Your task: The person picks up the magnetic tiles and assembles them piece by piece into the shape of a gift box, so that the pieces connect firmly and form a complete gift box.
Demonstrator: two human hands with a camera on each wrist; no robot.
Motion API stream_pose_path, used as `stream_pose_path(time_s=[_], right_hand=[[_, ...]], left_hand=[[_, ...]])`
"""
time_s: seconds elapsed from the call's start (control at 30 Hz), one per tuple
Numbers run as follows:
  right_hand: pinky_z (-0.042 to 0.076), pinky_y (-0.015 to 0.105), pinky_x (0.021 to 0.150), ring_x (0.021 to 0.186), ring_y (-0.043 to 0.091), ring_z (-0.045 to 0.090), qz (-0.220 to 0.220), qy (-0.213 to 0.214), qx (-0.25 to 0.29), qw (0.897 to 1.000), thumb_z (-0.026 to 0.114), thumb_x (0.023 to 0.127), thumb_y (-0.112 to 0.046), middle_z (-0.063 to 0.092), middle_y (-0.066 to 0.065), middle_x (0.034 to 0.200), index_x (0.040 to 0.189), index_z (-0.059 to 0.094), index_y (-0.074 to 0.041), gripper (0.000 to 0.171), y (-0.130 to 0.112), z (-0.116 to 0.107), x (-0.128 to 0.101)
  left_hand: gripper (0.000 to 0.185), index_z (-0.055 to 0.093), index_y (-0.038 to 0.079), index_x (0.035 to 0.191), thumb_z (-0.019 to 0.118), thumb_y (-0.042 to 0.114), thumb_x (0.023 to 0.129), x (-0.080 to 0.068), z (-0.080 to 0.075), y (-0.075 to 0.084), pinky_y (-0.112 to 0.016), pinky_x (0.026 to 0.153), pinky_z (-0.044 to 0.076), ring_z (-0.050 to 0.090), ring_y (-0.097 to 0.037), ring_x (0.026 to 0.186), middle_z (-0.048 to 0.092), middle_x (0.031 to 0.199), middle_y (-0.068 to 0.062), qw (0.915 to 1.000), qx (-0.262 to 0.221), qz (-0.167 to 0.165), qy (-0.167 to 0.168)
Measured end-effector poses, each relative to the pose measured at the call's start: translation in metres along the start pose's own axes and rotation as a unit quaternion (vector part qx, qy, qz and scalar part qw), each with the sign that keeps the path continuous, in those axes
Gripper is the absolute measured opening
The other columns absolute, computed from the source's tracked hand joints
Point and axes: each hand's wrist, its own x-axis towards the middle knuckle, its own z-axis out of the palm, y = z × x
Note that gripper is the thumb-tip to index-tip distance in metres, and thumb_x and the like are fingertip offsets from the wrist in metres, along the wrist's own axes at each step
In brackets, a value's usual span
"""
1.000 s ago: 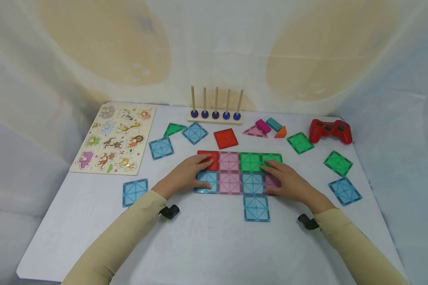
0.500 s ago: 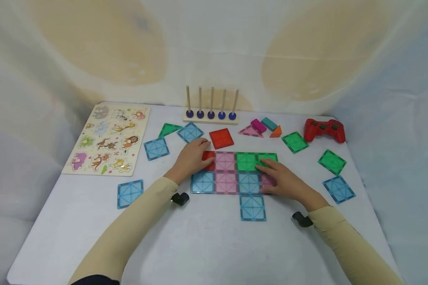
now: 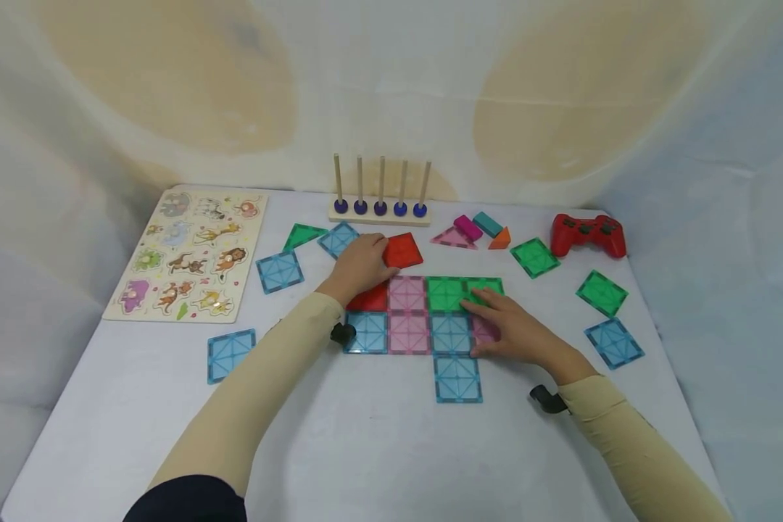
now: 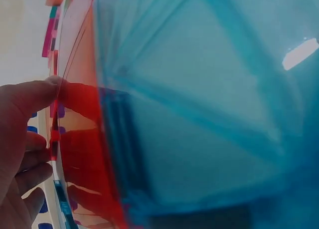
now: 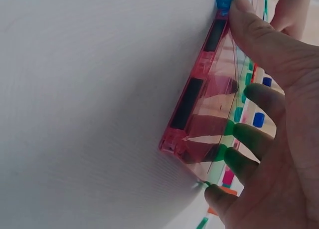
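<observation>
LH at red tile (loose), RH at pink tile

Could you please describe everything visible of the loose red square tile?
The loose red square tile is flat, apparently translucent plastic, with faint lines across its face. It lies on the white table, turned at an angle to the joined tiles, just beyond them and in front of the wooden peg stand. The left hand overlaps its left side in the head view; whether it touches is unclear.
</observation>
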Motion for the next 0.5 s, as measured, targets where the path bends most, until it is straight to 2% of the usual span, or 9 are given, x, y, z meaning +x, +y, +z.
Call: stream_pose_path(time_s=[0.13, 0.23, 0.37, 0.5], right_hand=[[0.034, 0.068, 0.109, 0.152, 0.045, 0.015, 0.002, -0.005, 0.000, 1.000, 0.085, 0.079, -0.048, 0.023, 0.018, 0.166, 0.154, 0.046, -0.016, 0.090, -0.003, -0.001, 0.001], [0.028, 0.068, 0.113, 0.152, 0.045, 0.013, 0.002, -0.014, -0.006, 1.000, 0.084, 0.080, -0.049, 0.022, 0.018, 0.167, 0.154, 0.046, -0.015, 0.090, -0.004, -0.002, 0.002], [0.019, 0.067, 0.118, 0.153, 0.045, 0.013, 0.001, -0.020, -0.010, 1.000, 0.083, 0.080, -0.049, 0.022, 0.019, 0.166, 0.155, 0.046, -0.015, 0.090, -0.005, -0.004, 0.003], [0.018, 0.066, 0.118, 0.153, 0.044, 0.013, 0.002, -0.023, -0.015, 1.000, 0.084, 0.080, -0.048, 0.022, 0.018, 0.167, 0.155, 0.045, -0.015, 0.090, -0.002, -0.005, 0.004]], left_hand=[[0.076, 0.047, 0.005, 0.151, 0.072, 0.048, 0.093, 0.005, 0.001, -0.003, -0.043, 0.114, 0.041, 0.047, -0.030, 0.136, 0.051, 0.150, -0.012, 0.9998, -0.018, -0.005, -0.003], [0.079, 0.045, 0.006, 0.152, 0.074, 0.046, 0.091, 0.004, 0.001, -0.006, -0.045, 0.112, 0.043, 0.047, -0.030, 0.135, 0.051, 0.150, -0.013, 0.9991, -0.042, -0.009, 0.002], [0.083, 0.043, 0.005, 0.152, 0.077, 0.047, 0.088, -0.001, -0.001, -0.009, -0.045, 0.110, 0.046, 0.047, -0.030, 0.134, 0.051, 0.149, -0.013, 0.9975, -0.065, -0.008, 0.027], [0.085, 0.043, 0.004, 0.152, 0.077, 0.049, 0.087, -0.010, -0.007, -0.011, -0.045, 0.108, 0.047, 0.046, -0.030, 0.135, 0.050, 0.149, -0.014, 0.9964, -0.072, 0.002, 0.044]])
